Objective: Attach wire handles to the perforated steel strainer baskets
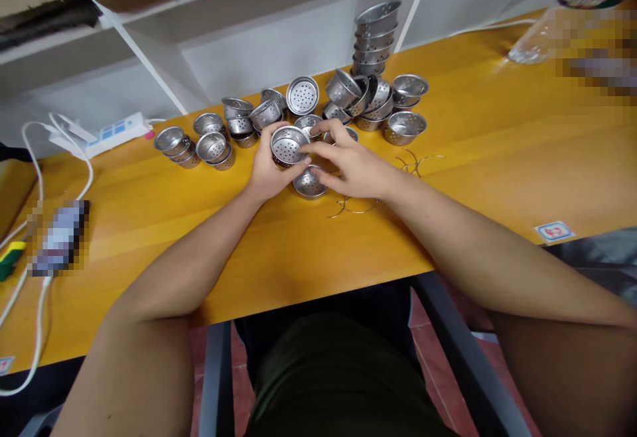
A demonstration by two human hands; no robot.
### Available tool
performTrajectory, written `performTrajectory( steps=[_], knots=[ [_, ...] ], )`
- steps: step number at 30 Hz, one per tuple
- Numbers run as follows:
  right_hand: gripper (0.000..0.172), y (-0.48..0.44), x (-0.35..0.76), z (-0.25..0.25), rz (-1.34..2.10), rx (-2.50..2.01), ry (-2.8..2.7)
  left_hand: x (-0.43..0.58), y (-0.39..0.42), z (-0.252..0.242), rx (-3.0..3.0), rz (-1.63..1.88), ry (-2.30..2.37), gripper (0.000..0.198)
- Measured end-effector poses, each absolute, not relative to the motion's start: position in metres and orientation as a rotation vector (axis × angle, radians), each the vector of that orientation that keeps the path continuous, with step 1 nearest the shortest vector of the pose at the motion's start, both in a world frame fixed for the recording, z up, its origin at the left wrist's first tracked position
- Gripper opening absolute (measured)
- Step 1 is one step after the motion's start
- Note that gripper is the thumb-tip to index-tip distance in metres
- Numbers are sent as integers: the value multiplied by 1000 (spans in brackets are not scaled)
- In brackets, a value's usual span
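Dark clothing (338,377) on the person's torso fills the foreground, and beyond it both forearms (209,251) reach across the table (279,264). Clamped in the grip of the left hand (267,173), a perforated metal cup (288,145) sits between thumb and fingers with its mouth tilted up toward the camera, while the right hand (355,166) has thumb and fingers apart, its index fingertip at the cup's right side. Just nearer the person is a second cup (309,186), and a tall stack of cups (375,42) stands well behind the hands.
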State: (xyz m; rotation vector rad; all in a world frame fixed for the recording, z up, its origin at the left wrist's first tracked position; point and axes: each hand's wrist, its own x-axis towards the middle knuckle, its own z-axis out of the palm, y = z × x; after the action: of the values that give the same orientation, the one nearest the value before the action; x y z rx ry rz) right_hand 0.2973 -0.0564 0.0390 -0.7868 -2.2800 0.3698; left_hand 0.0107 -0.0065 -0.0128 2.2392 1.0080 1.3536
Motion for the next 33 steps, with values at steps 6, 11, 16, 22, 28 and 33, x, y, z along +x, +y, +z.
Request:
performTrajectory(
  steps=[6, 11, 16, 22, 28, 33],
  knots=[
    [49, -49, 313, 51, 332, -856, -2188, 8, 1, -17, 2251, 1371, 1195, 91],
    [42, -36, 334, 53, 287, -1005, -2079, 3, 8, -24, 2080, 1285, 1351, 93],
    [40, -27, 348, 54, 318, -1106, -2066, 1, 12, -27, 2062, 1262, 1383, 85],
    [36, -31, 353, 68, 442, -1169, -2147, -1, 13, -28, 2076, 1278, 1336, 82],
    [19, -34, 351, 73, 602, -1161, -2349, -6, 17, -30, 2161, 1340, 1370, 79],
    [15, -34, 347, 70, 598, -1156, -2353, 0, 19, -35, 2045, 1349, 1314, 55]
  ],
)
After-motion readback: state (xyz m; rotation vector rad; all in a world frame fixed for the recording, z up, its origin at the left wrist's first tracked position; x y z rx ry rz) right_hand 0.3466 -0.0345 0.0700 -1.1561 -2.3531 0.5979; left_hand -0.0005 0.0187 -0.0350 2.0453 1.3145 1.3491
